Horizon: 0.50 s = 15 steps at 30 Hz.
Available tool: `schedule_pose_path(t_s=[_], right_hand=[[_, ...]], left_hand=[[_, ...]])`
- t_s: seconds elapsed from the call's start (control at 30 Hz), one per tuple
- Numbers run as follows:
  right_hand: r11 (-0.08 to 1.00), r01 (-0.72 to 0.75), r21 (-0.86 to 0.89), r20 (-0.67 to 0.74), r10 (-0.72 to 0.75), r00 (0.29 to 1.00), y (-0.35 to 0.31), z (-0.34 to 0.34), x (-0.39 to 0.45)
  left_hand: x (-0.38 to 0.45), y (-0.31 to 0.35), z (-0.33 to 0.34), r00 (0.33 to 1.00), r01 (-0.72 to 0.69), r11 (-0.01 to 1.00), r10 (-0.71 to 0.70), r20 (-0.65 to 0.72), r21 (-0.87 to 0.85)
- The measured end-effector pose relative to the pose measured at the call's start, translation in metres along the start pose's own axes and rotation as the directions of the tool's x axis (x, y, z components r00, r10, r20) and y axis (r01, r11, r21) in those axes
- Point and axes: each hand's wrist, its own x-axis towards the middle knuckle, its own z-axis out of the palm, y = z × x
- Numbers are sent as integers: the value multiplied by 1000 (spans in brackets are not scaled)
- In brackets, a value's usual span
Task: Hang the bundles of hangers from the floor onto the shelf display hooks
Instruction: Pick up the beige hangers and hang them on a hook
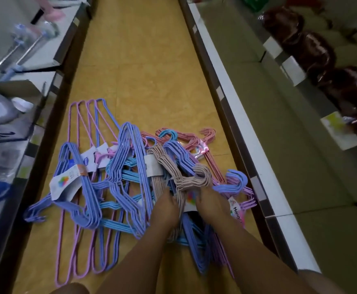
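A heap of banded hanger bundles lies on the yellow floor between two shelf rows. A beige bundle sits on top in the middle, and both hands reach down into it. My left hand grips its left side, fingers curled among the wires. My right hand grips the beige bundle by its paper label. Purple-blue bundles and light blue bundles lie to the left. Pink bundles lie behind. Display hooks jut from the left shelf, blurred.
A low white shelf edge runs along the right, with dark red wrapped goods above it. The left shelf carries boxes and plastic packs. Bare yellow floor stretches ahead beyond the heap.
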Motion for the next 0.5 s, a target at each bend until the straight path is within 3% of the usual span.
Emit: schedule_pose_path(t_s=[0.23, 0.5], right_hand=[[996, 16, 87, 29, -19, 999, 6, 49, 24], [950, 27, 312, 168, -84, 982, -5, 54, 27]], left_hand=[[32, -15, 35, 998, -12, 994, 19, 63, -105], [33, -9, 46, 988, 54, 887, 21, 156, -458]])
